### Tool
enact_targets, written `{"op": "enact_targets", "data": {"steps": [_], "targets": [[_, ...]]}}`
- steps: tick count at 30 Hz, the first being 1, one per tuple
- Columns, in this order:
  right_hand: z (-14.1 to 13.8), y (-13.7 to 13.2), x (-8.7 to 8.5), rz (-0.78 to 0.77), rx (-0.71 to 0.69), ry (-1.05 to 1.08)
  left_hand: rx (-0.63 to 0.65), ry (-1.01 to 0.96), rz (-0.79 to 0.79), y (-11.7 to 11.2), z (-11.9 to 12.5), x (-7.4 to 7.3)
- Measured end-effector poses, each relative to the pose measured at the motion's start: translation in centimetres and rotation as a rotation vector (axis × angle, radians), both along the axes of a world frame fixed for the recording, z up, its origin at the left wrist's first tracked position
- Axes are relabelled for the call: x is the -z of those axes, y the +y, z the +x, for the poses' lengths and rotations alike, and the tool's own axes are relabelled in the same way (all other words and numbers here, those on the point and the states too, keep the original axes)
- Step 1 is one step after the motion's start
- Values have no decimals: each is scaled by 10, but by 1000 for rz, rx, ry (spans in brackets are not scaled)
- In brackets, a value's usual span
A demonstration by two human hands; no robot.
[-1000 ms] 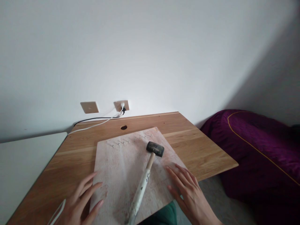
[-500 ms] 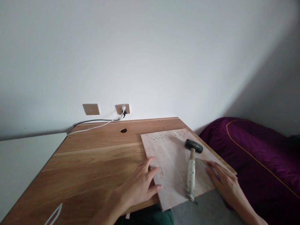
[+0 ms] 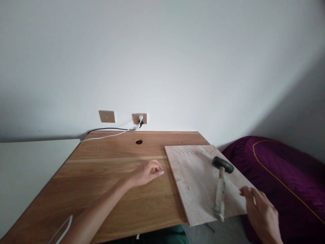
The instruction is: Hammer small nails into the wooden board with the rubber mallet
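Note:
A pale wooden board [image 3: 195,181] lies on the right part of the wooden desktop, its near end reaching past the desk's front edge. On it rests a mallet with a black head [image 3: 222,164] and a worn whitish handle [image 3: 219,200], whose end points towards me. My left hand [image 3: 148,173] hovers over the desktop left of the board, fingers curled in, thumb near the fingertips, with nothing visible in them. My right hand [image 3: 261,206] is at the board's right edge with its fingers curled; I see nothing in it, and its palm is hidden.
The wooden desktop [image 3: 122,173] meets a white wall with a socket [image 3: 141,118] holding plugs. Cables [image 3: 111,135] run left to a white surface [image 3: 33,173]. A purple fabric-covered mass [image 3: 276,176] lies at the right. A white loop [image 3: 64,228] shows at bottom left.
My left hand has left the board's left edge, moving up and left; its fingers have curled. My right hand's outstretched fingers have drawn together. The board and mallet sit further right in view.

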State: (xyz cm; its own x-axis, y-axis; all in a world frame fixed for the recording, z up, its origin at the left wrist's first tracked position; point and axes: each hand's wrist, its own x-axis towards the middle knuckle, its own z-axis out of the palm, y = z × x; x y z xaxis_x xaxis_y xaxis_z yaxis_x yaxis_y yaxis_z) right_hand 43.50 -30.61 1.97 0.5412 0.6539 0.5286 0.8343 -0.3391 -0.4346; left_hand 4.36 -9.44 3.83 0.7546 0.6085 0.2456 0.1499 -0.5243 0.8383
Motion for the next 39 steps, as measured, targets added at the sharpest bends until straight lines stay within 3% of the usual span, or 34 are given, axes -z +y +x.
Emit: {"op": "enact_targets", "data": {"steps": [2, 4, 7, 9, 12, 15, 18, 24, 33, 39], "targets": [[-49, 8, -14, 38, -151, 33, -61, -137, -294, 13, -11, 7], [-108, 19, -26, 23, -470, 75, -145, -327, -587, 20, -19, 13], [-193, 39, -29, -178, -900, 93, -244, -541, -830, 24, -26, 19], [-237, 51, -19, -206, -1019, -11, -274, -614, -890, 25, -30, 20], [-277, 63, 1, -226, -1039, -128, -312, -671, -944, 25, -34, 21], [-289, 67, 15, -189, -987, -89, -339, -684, -964, 27, -35, 23], [-281, 60, 19, -98, -991, 30, -337, -675, -990, 29, -33, 23], [-258, 48, 13, -110, -991, 265, -300, -731, -984, 27, -33, 22], [-266, 52, 14, -100, -928, 376, -341, -716, -881, 28, -31, 32], [-266, 83, 2, -47, -821, 654, -311, -675, -765, 21, -29, 25]]}}
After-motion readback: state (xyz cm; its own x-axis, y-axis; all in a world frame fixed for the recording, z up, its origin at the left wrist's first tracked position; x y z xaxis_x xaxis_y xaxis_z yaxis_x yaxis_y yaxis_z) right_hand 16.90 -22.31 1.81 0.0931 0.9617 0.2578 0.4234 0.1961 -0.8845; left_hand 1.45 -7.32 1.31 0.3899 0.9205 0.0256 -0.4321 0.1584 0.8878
